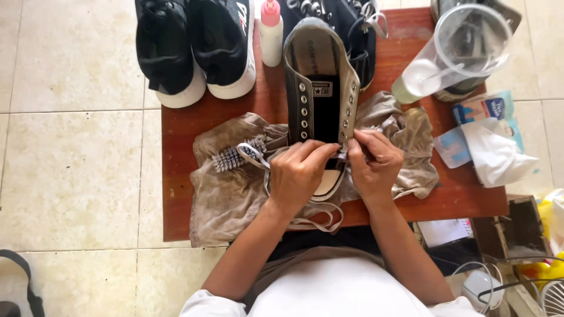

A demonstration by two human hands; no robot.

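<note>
A dark canvas sneaker [320,82] with metal eyelets lies open on a dirty beige cloth [229,194], toe toward me. My left hand [299,173] and my right hand [373,161] meet at the lowest eyelets near the toe. Both pinch a white shoelace [311,220] whose loose loops trail toward me over the cloth. A small brush [238,154] with pale bristles rests on the cloth just left of my left hand.
The cloth covers a small red-brown wooden table [176,176] on a tiled floor. A pair of black sneakers [194,47], a pink-capped white bottle [271,32], another dark shoe [358,29], a clear plastic cup [458,53] and a wipes pack [490,138] surround it.
</note>
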